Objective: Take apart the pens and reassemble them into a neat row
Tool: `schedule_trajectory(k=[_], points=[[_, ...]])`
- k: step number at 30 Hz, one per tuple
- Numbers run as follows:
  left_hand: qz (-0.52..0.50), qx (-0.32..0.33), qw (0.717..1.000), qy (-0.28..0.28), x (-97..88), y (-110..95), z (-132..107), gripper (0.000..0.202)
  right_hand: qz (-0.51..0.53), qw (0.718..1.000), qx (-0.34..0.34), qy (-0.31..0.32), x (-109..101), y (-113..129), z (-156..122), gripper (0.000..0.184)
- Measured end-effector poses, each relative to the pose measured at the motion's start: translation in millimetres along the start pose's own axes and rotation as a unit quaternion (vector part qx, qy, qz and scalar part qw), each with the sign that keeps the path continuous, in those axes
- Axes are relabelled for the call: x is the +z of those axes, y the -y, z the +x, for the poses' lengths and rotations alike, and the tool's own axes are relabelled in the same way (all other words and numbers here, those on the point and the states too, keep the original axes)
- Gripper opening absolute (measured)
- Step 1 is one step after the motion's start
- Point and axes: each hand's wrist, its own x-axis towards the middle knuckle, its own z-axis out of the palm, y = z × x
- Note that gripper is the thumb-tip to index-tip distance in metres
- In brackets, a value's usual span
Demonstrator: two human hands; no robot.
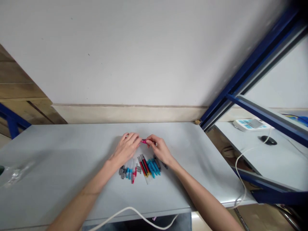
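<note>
My left hand (126, 148) and my right hand (160, 149) meet over the middle of a grey table (60, 166). Both pinch a small pink pen part (143, 141) held between their fingertips, just above the tabletop. Right below the hands lies a heap of pen parts (141, 166): red, black and yellow refills, blue barrels, clear tubes and grey caps. Fingers of both hands are curled together on the pink piece.
A crumpled clear plastic bag (14, 175) lies at the table's left edge. A white cable (134, 213) runs along the near edge. Blue shelf frame (243, 83) rises at right, with a second table holding a white device (250, 124) and a black mouse (269, 140).
</note>
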Motion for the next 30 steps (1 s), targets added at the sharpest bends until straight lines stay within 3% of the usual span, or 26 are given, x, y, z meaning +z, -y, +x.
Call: schedule_trajectory(k=[4,8,14,18,23,27,30], points=[[-0.020,-0.004,1.000,0.001,13.6,6,-7,0.029,0.023,0.999,0.037,0.026,1,8,-1,0.031],[-0.066,-0.022,0.997,-0.018,22.7,9,-19,0.031,0.005,0.999,0.005,0.044,3,8,-1,0.029],[-0.101,-0.046,0.994,-0.016,30.8,4,-18,0.029,-0.107,0.993,-0.039,-0.024,7,-8,-6,0.023],[-0.107,-0.070,0.992,0.009,29.0,2,-16,0.027,-0.143,0.987,-0.067,-0.034,7,-7,-8,0.034],[-0.107,-0.060,0.992,-0.019,20.6,-3,-19,0.029,-0.177,0.978,-0.106,0.040,2,6,-4,0.016],[-0.119,-0.067,0.991,-0.014,19.6,-5,-20,0.032,-0.160,0.982,-0.098,0.028,3,8,-5,0.024],[-0.122,-0.086,0.989,0.004,20.3,-4,-20,0.030,-0.150,0.983,-0.106,0.026,6,8,-6,0.020]])
